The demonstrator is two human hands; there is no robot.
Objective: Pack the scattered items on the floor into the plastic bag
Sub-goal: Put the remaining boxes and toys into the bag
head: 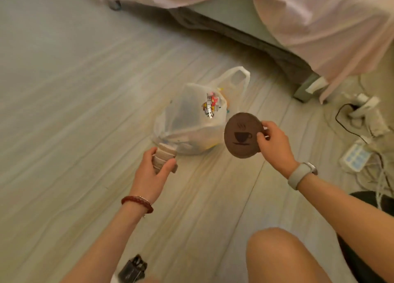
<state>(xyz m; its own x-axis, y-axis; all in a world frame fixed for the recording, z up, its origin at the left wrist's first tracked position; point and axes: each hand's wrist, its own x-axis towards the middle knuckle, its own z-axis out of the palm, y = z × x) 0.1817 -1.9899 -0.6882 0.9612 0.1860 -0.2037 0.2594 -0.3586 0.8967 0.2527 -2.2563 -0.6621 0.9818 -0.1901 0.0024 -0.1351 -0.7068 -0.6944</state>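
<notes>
A white plastic bag (191,120) stands on the wooden floor, partly filled with colourful items, its handle sticking up. My right hand (275,144) pinches a round brown coaster (242,135) printed with a coffee cup, held upright just right of the bag. My left hand (153,172) grips a stack of several beige round coasters (164,158) in front of the bag's lower left side.
A bed with a pink cover (319,27) runs along the back right. Power strips and tangled cables (362,137) lie on the floor at right. A small black object (133,269) lies near my left forearm. My bare knee (283,257) is at bottom right.
</notes>
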